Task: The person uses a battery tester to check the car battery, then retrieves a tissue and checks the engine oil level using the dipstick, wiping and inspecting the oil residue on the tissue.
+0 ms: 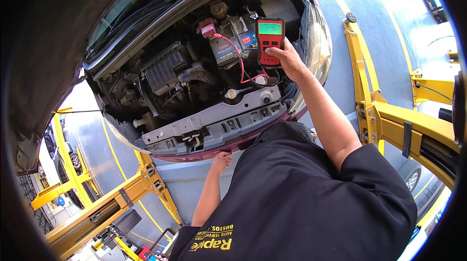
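My right hand (288, 59) is wrapped round a red and black handheld battery tester (270, 28), held above the right side of the engine bay, thumb on its lower buttons. Its green screen is lit. A red lead (242, 66) loops from the tester to a red clamp (209, 30) at the car battery (226, 52). A black lead also hangs from the tester; its far end is hard to follow behind the tester. Low by the front bumper (194, 157), my left hand (222, 161) is loosely closed, with nothing visible in it; whether it touches the bumper I cannot tell.
The raised hood (39, 66) arches over the left. A black air filter housing (165, 68) and a grey front crossmember (214, 121) span the engine bay. Yellow lift arms (406, 125) stand at the right, with another yellow lift arm (116, 198) at the lower left.
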Available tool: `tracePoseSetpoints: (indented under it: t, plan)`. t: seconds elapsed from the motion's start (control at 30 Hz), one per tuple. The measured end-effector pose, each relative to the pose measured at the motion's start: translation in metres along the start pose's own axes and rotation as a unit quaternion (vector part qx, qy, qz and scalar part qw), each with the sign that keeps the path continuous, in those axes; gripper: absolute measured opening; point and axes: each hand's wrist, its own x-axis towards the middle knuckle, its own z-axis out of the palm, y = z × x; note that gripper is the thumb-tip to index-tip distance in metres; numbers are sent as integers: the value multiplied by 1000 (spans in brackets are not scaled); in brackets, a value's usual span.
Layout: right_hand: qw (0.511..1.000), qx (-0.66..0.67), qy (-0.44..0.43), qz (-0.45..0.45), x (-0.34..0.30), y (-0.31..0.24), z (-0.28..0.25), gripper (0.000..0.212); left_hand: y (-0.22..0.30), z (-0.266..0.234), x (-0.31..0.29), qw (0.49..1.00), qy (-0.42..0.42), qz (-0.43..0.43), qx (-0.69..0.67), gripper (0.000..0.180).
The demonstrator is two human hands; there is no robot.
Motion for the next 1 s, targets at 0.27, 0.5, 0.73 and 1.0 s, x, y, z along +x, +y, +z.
tracePoseSetpoints:
  t: [0.27,0.5,0.73,1.0]
  plan:
    - [1000,-3,-7,-4,0,-2,0,46,2,1,-1,1000,-1,-1,6,31]
    - [1000,-4,-6,-7,0,-4,1,46,0,-1,2,1000,-7,-1,1,31]
    - [1000,-6,-5,-7,0,-5,2,46,-5,-3,5,1000,-12,1,-10,30]
    - [1000,-6,-1,-3,-1,-3,1,46,-3,-1,4,1000,-10,-3,-9,31]
